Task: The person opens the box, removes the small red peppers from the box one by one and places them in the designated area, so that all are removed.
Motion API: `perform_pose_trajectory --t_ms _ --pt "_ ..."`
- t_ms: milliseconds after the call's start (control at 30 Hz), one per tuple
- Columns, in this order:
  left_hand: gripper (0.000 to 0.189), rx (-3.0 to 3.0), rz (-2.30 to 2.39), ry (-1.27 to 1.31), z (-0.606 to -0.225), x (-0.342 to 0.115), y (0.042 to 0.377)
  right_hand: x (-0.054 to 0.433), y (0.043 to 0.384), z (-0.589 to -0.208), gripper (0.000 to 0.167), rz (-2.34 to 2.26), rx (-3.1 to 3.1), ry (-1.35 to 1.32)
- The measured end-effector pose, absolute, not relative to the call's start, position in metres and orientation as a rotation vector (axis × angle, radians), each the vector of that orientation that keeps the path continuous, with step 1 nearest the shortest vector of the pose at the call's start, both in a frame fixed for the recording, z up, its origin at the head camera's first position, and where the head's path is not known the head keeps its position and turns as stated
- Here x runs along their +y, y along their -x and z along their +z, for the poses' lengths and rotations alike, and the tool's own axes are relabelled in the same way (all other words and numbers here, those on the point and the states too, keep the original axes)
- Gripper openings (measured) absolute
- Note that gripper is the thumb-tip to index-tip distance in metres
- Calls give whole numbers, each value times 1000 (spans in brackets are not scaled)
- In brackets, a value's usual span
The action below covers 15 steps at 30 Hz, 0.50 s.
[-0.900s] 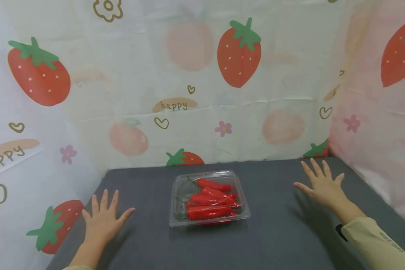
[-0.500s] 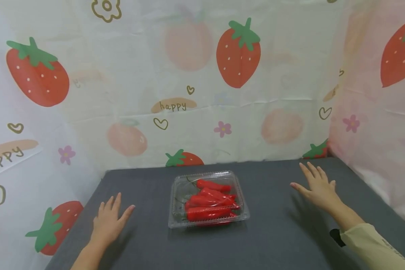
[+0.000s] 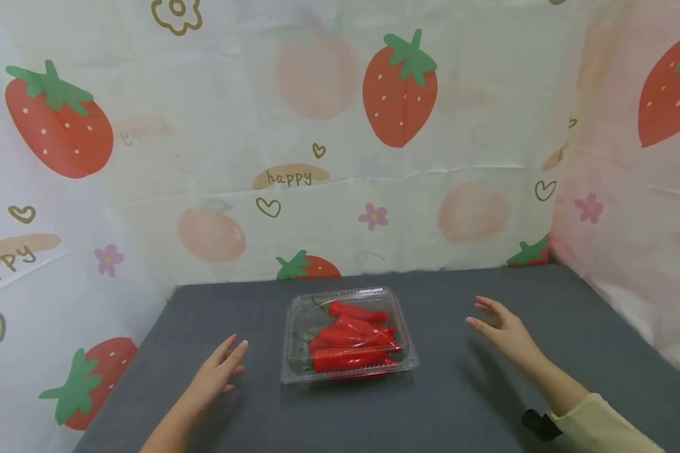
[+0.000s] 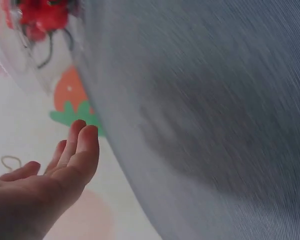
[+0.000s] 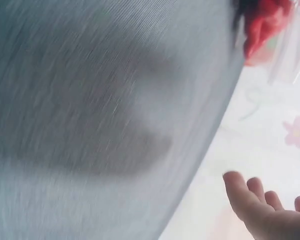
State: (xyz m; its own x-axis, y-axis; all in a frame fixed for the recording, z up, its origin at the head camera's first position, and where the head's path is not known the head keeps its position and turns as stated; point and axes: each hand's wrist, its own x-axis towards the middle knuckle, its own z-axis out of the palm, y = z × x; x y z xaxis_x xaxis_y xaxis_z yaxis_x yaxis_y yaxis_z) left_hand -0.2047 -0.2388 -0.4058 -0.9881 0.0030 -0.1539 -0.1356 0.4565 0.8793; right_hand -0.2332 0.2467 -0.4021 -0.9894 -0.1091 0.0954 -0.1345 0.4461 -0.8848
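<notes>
- So the star here is a clear plastic box sitting roughly mid-table, a fair way in from the back edge, with a bunch of red peppers inside.
- Left hand is off to the box's left, raised over the dark tabletop with its shadow underneath. Fingers are loose and a bit bent, nothing between them, not touching the box.
- Right hand is out on the other side, farther from the box than the left one. Same deal: relaxed fingers, slight bend, thumb apart, holding zilch. There's a pale sleeve behind that wrist, with a black item next to it.
- Handling-wise, I'd bet on light overall, peppers included. The walls look thin and springy, so a hard squeeze would probably dent or crackle them.
- The plastic looks smooth and shiny, so I'd expect it to be a bit slippery. The peppers seem firm enough but could slide around if the box tips.
- Best hold, imo: one hand per short side, fingers low under the rim, even pressure, box level.
- Lid looks down over the peppers, but with the glare I can't really tell if it's snapped on.
</notes>
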Motion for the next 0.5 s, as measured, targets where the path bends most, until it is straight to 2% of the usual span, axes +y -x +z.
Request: perform_pose_trajectory --t_ms 233,500 --pt "76 2354 1780 147 -406 -220 201 229 230 -410 65 2069 -2521 -146" --pt "75 2312 1786 187 -410 -195 205 206 227 -422 69 2387 -2503 -135"
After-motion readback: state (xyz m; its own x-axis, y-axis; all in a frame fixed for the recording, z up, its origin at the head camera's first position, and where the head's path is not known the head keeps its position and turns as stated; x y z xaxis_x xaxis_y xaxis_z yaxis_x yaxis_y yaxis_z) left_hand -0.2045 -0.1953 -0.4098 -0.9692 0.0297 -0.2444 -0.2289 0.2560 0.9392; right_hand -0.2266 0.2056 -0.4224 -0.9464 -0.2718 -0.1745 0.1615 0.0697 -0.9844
